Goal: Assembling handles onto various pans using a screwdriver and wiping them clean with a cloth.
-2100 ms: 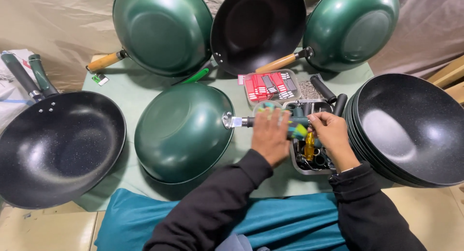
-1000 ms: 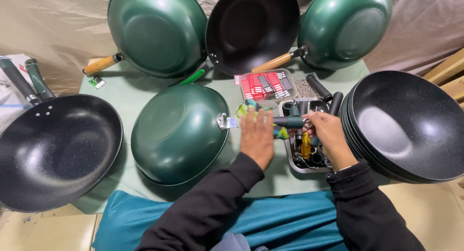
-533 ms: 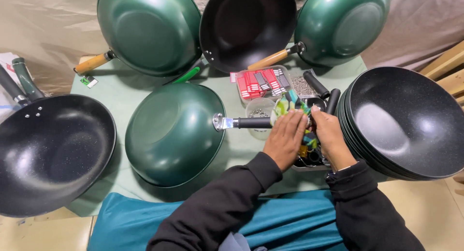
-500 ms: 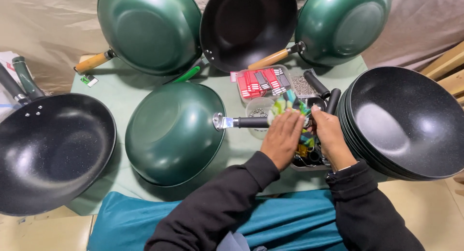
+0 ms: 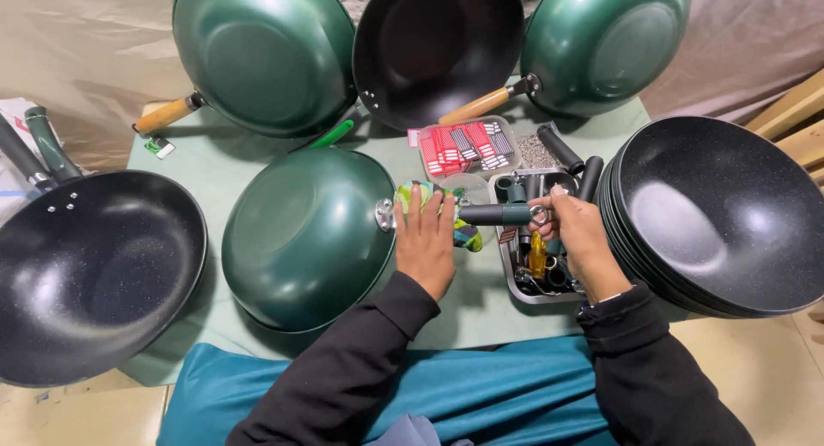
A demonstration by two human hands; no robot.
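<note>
A green wok [image 5: 305, 240] lies upside down in the middle of the table, its metal handle bracket [image 5: 384, 214] pointing right. My left hand [image 5: 427, 244] lies over a colourful patterned cloth [image 5: 468, 236] just right of that bracket, fingers pressed on it. My right hand [image 5: 577, 240] grips the ring end of a dark green handle [image 5: 496, 214], which lies level and points toward the bracket. Whether the handle meets the bracket is hidden under my left hand. Below the right hand a metal tray [image 5: 515, 287] holds more handles and a yellow screwdriver [image 5: 537, 255].
A black wok [image 5: 94, 274] sits at the left and a stack of black woks [image 5: 721, 214] at the right. Two green woks [image 5: 257, 55] [image 5: 609, 42] and a black one [image 5: 438, 47] lean at the back. A clear box of red packets [image 5: 463, 144] stands behind the tray.
My left hand has come left from the tray to the wok's bracket, bringing the cloth. My right hand has risen out of the tray and taken the handle's end.
</note>
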